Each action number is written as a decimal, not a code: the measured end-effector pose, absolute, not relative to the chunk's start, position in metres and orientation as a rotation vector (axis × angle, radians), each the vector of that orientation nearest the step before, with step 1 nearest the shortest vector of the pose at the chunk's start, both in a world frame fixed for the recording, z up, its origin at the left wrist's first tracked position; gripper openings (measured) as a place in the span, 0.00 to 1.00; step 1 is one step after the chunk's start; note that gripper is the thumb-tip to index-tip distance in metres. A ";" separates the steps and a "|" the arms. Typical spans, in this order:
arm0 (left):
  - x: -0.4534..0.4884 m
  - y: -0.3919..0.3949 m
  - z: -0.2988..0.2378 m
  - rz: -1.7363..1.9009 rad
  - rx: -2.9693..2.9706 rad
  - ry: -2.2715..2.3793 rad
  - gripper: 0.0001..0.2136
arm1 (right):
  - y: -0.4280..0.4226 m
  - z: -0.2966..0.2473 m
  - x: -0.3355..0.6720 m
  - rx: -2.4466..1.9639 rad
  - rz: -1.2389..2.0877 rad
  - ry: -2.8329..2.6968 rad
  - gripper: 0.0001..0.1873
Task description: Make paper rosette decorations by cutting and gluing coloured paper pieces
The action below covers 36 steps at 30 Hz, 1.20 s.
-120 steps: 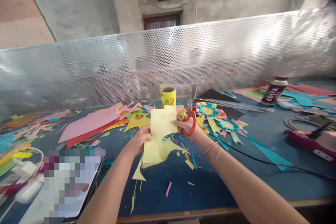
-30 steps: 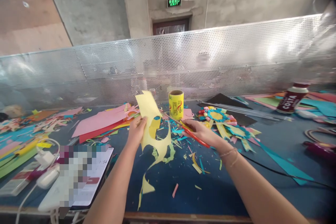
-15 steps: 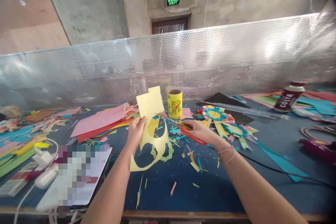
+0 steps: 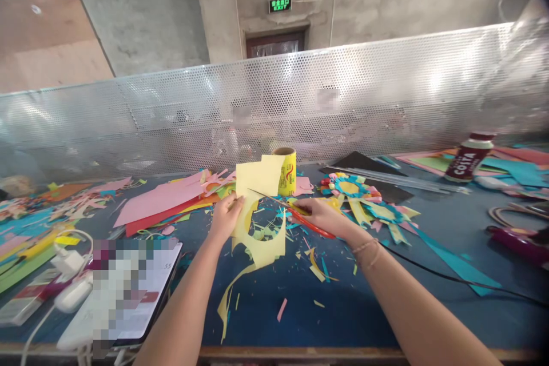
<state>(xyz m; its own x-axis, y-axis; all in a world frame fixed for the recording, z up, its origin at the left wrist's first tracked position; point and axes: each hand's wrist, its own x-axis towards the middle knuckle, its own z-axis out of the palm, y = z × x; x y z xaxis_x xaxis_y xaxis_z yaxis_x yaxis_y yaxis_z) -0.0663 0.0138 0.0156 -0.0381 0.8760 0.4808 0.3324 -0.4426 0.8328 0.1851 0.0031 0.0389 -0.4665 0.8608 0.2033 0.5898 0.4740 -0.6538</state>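
Between the fingers of my left hand (image 4: 227, 216) is a pale yellow sheet of paper (image 4: 257, 178), held upright above the table. Its lower part has a large rounded cut-out and a thin strip trailing down. My right hand (image 4: 317, 214) grips red-handled scissors (image 4: 315, 226), with the blades pointing left across the sheet, close to my left fingertips. The far blade cannot be seen clearly. Behind the paper, partly hidden, stands a yellow printed roll (image 4: 290, 168).
Paper rosettes (image 4: 349, 187) lie right of the scissors. Pink paper sheets (image 4: 163, 197) lie to the left, a tablet (image 4: 150, 297) nearer. A Costa bottle (image 4: 468, 157) stands far right. Perforated metal screen (image 4: 171, 103) lines the back. Scraps litter the blue table (image 4: 343, 320).
The sheet has shifted right and now overlaps the yellow roll. Its lower strip hangs further down toward the table. The scissors blades now cross the sheet further in.
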 end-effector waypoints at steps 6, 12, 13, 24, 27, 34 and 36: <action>-0.066 0.013 0.018 1.463 1.747 1.253 0.13 | 0.005 0.038 0.185 -1.184 0.622 -2.261 0.21; -0.067 0.013 0.021 1.445 1.704 1.241 0.14 | 0.006 0.037 0.187 -1.152 0.696 -2.264 0.22; -0.068 0.013 0.021 1.437 1.701 1.235 0.14 | 0.007 0.036 0.188 -1.149 0.712 -2.263 0.22; -0.075 0.013 0.024 1.353 1.833 1.274 0.14 | 0.011 0.034 0.193 -1.167 0.855 -2.266 0.23; -0.075 0.012 0.024 1.335 1.816 1.264 0.14 | 0.009 0.036 0.192 -1.164 0.813 -2.283 0.22; -0.073 0.008 0.026 1.341 1.710 1.211 0.12 | -0.003 0.044 0.187 -1.193 0.808 -2.323 0.22; -0.071 0.006 0.028 1.367 1.662 1.197 0.12 | -0.006 0.046 0.185 -1.198 0.832 -2.316 0.22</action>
